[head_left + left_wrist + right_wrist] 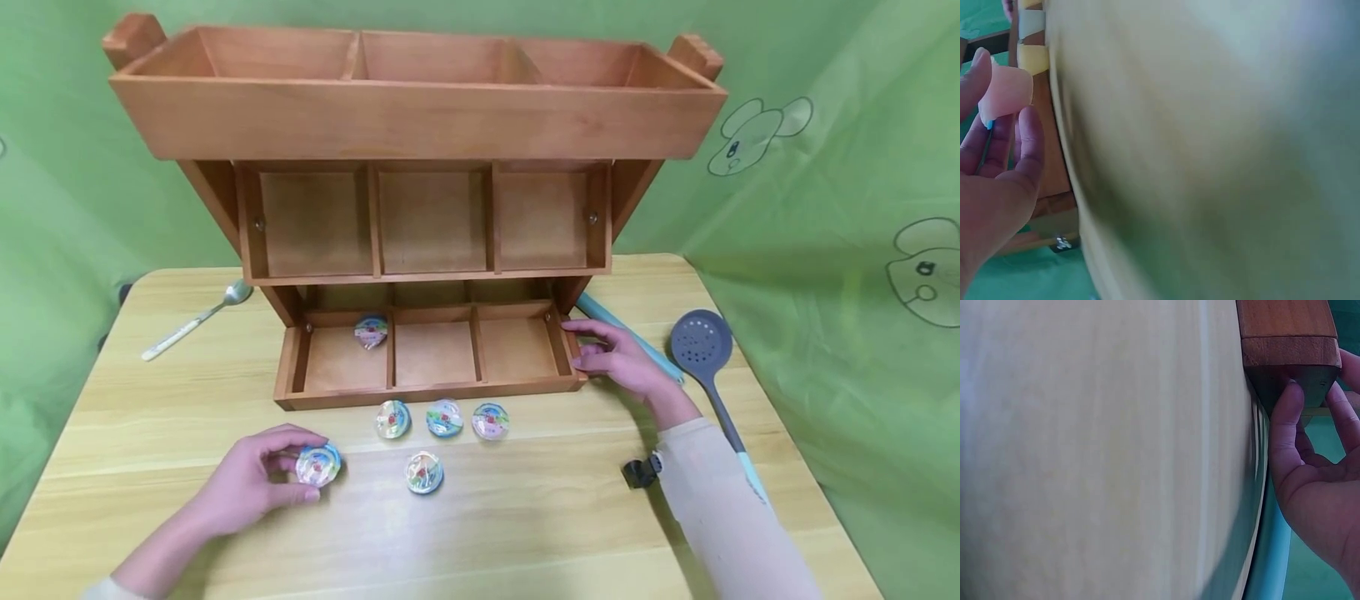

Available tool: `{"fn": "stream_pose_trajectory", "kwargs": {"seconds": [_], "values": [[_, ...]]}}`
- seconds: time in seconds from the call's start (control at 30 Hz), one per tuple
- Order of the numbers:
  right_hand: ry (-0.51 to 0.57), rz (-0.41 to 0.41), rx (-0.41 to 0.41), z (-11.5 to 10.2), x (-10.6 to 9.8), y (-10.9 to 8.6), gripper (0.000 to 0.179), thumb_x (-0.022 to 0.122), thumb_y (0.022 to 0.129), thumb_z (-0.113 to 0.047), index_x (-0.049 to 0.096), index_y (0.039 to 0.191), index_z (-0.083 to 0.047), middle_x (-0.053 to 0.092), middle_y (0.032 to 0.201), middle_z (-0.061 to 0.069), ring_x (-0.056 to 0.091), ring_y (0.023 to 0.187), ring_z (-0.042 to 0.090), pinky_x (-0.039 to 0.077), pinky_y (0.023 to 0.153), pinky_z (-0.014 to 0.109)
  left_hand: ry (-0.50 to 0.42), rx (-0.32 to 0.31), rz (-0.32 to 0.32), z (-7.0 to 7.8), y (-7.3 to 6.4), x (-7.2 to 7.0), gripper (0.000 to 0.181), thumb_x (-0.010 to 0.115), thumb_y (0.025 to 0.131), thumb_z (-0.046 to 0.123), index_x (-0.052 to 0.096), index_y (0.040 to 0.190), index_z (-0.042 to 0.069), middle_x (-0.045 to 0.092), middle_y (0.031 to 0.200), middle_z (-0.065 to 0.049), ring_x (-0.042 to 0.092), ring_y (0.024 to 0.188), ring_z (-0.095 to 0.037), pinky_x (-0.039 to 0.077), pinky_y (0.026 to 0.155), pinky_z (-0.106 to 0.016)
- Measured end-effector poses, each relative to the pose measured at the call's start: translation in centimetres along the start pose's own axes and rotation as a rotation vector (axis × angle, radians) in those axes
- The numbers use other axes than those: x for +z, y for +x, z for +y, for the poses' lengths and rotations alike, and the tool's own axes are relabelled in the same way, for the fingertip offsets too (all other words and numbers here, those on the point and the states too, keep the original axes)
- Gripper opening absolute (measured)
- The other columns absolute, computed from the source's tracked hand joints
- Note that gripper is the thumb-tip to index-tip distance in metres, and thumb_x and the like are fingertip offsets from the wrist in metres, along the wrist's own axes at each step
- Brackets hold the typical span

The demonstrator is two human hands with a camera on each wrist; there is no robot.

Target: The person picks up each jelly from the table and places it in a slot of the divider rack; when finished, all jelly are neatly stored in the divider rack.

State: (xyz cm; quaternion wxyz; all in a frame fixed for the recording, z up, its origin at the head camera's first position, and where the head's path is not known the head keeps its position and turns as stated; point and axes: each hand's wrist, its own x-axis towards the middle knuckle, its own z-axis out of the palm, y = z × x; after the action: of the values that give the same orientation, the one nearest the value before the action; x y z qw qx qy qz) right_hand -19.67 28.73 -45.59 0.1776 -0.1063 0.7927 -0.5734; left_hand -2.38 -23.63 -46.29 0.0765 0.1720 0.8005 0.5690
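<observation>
One jelly cup in left hand, thumb and fingers pinching its sides; should be light, soft, slick, so hold the rim and don't crush it. Clearance to surface hard to judge. Another cup sits in bottom tray, left compartment, base hidden. Four cups lie in front. Right hand grips tray's right end, some fingertips hidden in its wrist view.

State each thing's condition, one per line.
Left hand: pinching a cup
Held cup: lid on
Right hand: gripping lower tray
Wooden rack: upright
Four loose cups: on table, lids up
Tray cup: in left compartment
Spoon: on table
Skimmer: on table
Blue rod: partly hidden
</observation>
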Motion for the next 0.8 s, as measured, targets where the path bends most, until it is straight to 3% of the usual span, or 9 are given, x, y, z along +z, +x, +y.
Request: {"fn": "stream_pose_trajectory", "kwargs": {"seconds": [0.2,0.53,0.67,0.8], "values": [[0.023,-0.005,0.004,-0.1,0.0,0.1,0.059,0.068,0.087,0.004,0.052,0.143,-0.003,0.047,0.126,0.018,0.056,0.085,0.022,0.057,0.072,0.032,-0.010,0.013,0.030,1.3,1.8,-0.5,0.057,0.089,0.067,-0.002,0.067,0.120,0.000,0.063,0.120,-0.011,0.065,0.098,-0.019,0.056,0.083,-0.031],[0.035,-0.018,0.005,-0.4,0.0,0.0,0.059,0.066,0.088,0.007,0.050,0.144,-0.001,0.045,0.123,0.025,0.056,0.082,0.021,0.056,0.073,0.031,-0.115,0.025,0.092,2.5,6.6,0.1,0.056,0.085,0.071,-0.009,0.065,0.123,-0.003,0.062,0.116,-0.016,0.067,0.092,-0.025,0.057,0.079,-0.032],[0.039,-0.022,0.007,-0.4,0.0,0.0,0.059,0.065,0.088,0.007,0.049,0.144,-0.001,0.045,0.126,0.024,0.057,0.084,0.021,0.056,0.075,0.031,-0.094,-0.017,0.153,2.7,8.4,-0.1,0.054,0.085,0.072,-0.010,0.065,0.122,-0.005,0.063,0.112,-0.019,0.068,0.088,-0.024,0.058,0.076,-0.030],[0.038,-0.024,0.007,-0.3,0.0,0.0,0.059,0.066,0.088,0.007,0.049,0.144,-0.001,0.044,0.128,0.023,0.057,0.085,0.021,0.056,0.075,0.031,-0.003,-0.111,0.206,2.3,9.6,-0.6,0.052,0.087,0.074,-0.002,0.066,0.122,-0.003,0.064,0.108,-0.020,0.068,0.083,-0.023,0.058,0.070,-0.026]]}}
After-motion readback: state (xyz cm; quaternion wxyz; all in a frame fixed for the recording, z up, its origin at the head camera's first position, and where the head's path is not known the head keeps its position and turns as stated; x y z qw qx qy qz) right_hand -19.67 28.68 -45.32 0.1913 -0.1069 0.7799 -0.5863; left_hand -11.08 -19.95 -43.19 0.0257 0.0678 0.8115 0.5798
